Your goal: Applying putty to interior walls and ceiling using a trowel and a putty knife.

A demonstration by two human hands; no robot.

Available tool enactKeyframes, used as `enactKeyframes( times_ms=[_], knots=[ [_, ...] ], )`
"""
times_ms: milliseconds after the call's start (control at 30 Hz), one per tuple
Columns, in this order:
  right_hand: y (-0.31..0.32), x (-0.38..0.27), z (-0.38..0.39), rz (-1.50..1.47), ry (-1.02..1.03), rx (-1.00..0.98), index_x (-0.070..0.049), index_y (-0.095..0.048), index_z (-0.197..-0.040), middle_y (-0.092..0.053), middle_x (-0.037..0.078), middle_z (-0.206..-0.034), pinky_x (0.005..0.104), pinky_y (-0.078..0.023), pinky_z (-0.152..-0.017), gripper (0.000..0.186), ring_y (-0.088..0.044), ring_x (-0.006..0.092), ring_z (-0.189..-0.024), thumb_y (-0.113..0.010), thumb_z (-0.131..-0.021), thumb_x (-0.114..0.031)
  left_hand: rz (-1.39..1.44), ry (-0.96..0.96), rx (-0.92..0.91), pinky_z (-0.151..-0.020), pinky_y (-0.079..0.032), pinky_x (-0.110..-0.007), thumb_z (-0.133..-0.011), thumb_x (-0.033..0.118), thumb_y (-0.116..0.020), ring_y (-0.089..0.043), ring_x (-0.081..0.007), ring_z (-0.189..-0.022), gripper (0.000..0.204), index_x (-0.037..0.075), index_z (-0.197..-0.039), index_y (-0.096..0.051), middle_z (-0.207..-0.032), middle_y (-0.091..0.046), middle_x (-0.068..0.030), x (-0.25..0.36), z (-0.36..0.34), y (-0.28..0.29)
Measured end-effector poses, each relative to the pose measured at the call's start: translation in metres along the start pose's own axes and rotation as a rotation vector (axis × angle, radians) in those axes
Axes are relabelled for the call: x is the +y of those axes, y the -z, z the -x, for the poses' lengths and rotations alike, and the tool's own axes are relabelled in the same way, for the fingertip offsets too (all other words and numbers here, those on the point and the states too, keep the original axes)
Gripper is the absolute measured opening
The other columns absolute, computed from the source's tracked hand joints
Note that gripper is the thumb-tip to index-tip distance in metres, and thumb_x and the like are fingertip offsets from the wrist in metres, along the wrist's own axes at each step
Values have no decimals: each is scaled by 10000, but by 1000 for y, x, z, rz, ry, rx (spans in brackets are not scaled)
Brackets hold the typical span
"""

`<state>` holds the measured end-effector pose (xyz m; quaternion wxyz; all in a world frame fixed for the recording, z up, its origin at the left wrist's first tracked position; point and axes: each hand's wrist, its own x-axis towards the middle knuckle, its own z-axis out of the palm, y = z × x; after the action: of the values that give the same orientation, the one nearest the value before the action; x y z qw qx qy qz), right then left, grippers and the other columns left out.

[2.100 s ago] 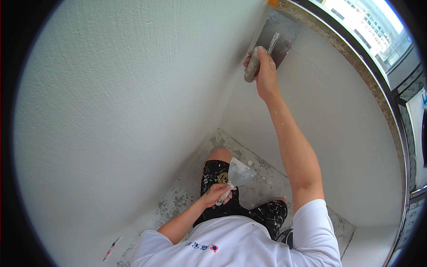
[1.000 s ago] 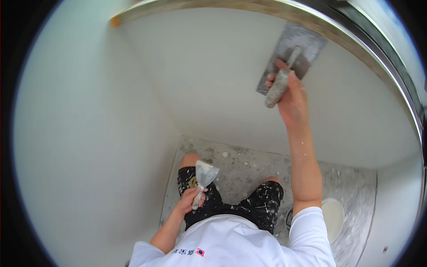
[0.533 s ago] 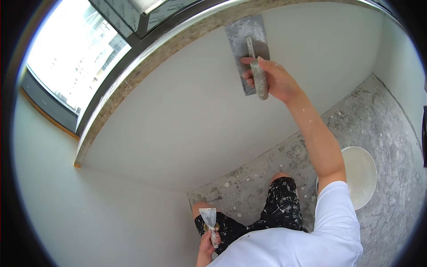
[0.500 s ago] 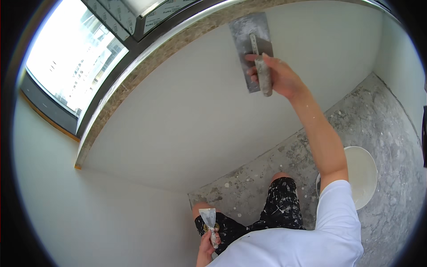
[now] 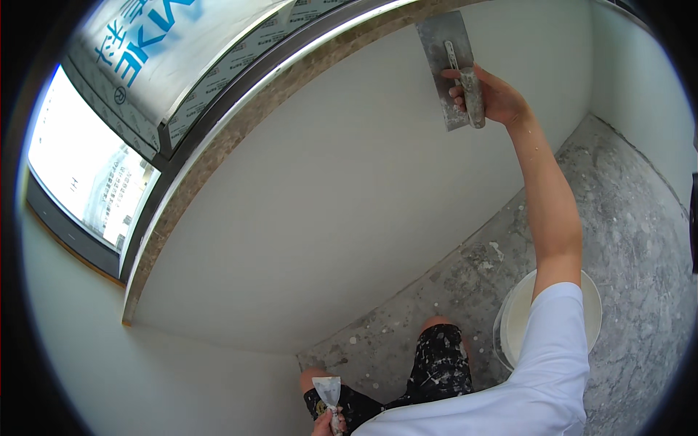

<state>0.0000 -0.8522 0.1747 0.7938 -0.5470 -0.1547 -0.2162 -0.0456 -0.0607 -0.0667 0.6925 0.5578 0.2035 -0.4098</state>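
My right hand [image 5: 500, 94] grips the plaster-crusted handle of a finishing trowel [image 5: 449, 51]. The trowel's long grey blade lies against the pale wall [image 5: 320, 182], close below the stone window sill [image 5: 291, 76]. My right arm stretches far out toward it. Low in the picture, my left hand [image 5: 325, 424] is closed round the handle of a putty knife [image 5: 329, 391]. That knife points upward in front of my left thigh, with whitish smears on its blade. Part of my left hand is cut off by the lower edge.
A white bucket [image 5: 595, 305] of pale compound stands on the spattered concrete floor [image 5: 625, 218] to my right, partly hidden by my arm and sleeve. Beyond the sill is a window [image 5: 94, 160] with film-covered frames. Side walls meet the wall at left and right.
The trowel and my right hand have moved right along the wall beneath the sill. The view has shifted, showing more of the window. Both tools stay held.
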Motion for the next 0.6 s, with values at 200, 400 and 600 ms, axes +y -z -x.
enactKeyframes(
  times_ms=[200,400,600],
  knots=[
    [61,-36,20,-50,61,127,22,-516,-1308,-631,80,-945,327,-511,-756,601,-611,171,-817,-575,-948,-456,-240,-21,-49,-389,-426,-269,-1005,354,-492,-525,-146,-513,333,84,-1191,-551,-719,-576,-27,2,-39,20],
    [-7,-22,96,597,-65,182,-55,-597,-1131,-604,26,-888,276,-477,-740,344,-594,127,-814,-725,-862,-227,-245,-103,-363,-590,-508,-319,-1007,274,-498,-613,-209,-654,353,-25,-1171,-585,-875,-650,-94,29,-70,-26],
    [-54,58,174,1299,27,695,-71,-602,-1037,-605,-3,-820,266,-476,-686,263,-597,120,-770,-740,-840,-179,-512,-191,-577,-560,-487,-275,-981,287,-561,-593,-147,-625,326,-20,-1067,-634,-840,-653,-81,80,-111,-122]
  ],
)
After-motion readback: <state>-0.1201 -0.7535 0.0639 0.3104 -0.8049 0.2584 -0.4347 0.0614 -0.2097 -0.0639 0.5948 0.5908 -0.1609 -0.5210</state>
